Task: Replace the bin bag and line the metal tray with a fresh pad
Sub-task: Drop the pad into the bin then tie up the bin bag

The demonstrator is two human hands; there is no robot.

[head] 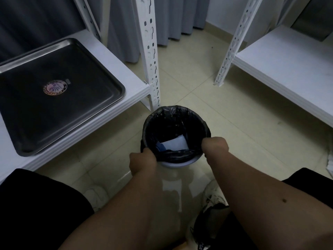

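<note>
A small white bin (170,164) stands on the tiled floor, lined with a black bin bag (173,114) folded over its rim. My left hand (143,162) grips the bag's edge at the near left of the rim. My right hand (215,146) grips the bag at the near right. The near edge of the bag is pulled off the rim, baring the white bin wall. A white and blue pad (173,143) lies inside the bag. The metal tray (54,98) sits bare on the white shelf at the left, with a round sticker (55,88) in its middle.
A white shelf (111,56) with a perforated post (150,51) stands just behind the bin on the left. A second white shelf unit (288,65) stands at the right. Grey curtains (171,18) hang at the back. My knees and shoes (212,197) are close below.
</note>
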